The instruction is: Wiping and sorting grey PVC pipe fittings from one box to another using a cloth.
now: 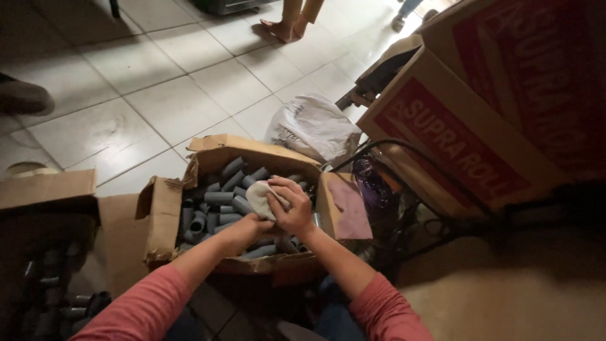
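Head view looking straight down, both hands are over an open cardboard box (165,218) full of grey pipe fittings (222,197). Right hand (291,205) has its fingers curled around a whitish cloth (259,198), pressing it from the top. Left hand (247,228) is closed too, tucked right under the cloth, but I honestly can't tell what's inside it, the cloth and the other hand cover it. Both sleeves are a faded red/pink.

The box sits on the tiled floor (158,95) between the person's knees, flaps torn and splayed out. The fittings are short grey tubes piled every which way, and the hands hover over the right half of the pile.

Around it: just right of the box there's a black metal frame (404,158), with something dark purple and shiny (372,183) stuffed behind the right flap. Behind the box, touching its back flap, a crumpled white plastic bag (314,126). On the right, big cardboard cartons (454,132) are stacked up, tan with red panels and white lettering, tilted from this angle. On the left, another opened brown box (47,189), and more grey fittings (57,297) in the dark lower-left corner.

Further out, somebody's bare feet (282,26) at the top of the frame, and a shoe (22,96) poking in at the left edge.
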